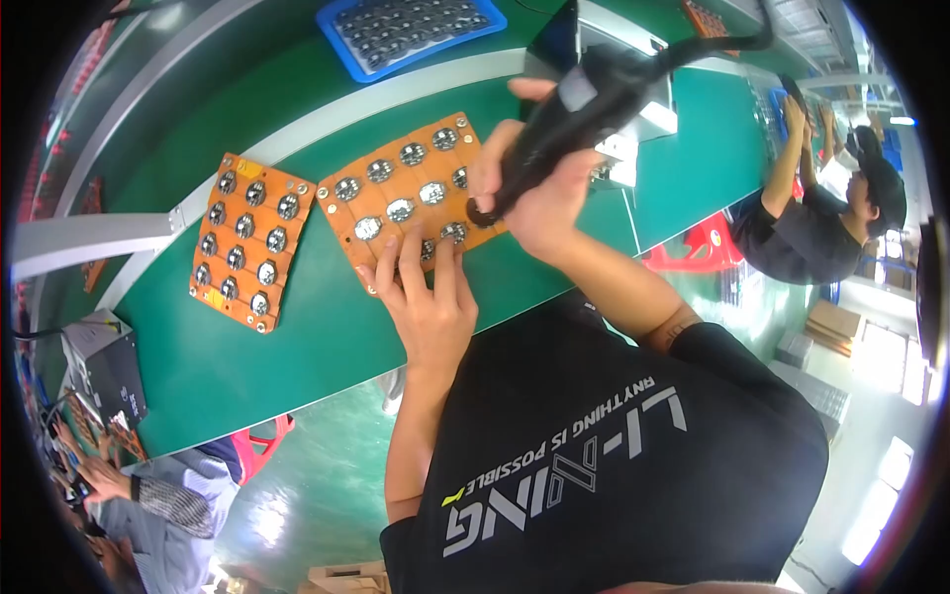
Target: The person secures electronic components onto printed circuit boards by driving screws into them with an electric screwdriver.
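In my right hand [549, 198] is a black powered screwdriver [584, 109], tilted, a cable running from its upper end. Its lower tip reaches the right edge of an orange fixture board [402, 188]; what the tip touches is too small to tell. Rows of round parts [432, 192] with dark rims sit in this board, some with bright silver faces. My left hand [430, 312] rests at the board's near edge, fingers stretched out and apart over the nearest row. Left of it lies a second orange fixture board [263, 220], also filled with round parts.
A blue tray [361, 64] full of dark round parts stands beyond the pale rail [297, 134]. Behind the screwdriver is a light-coloured device [653, 119]. A grey box [104, 366] is at far left. Other people work at right [811, 223] and lower left [173, 510].
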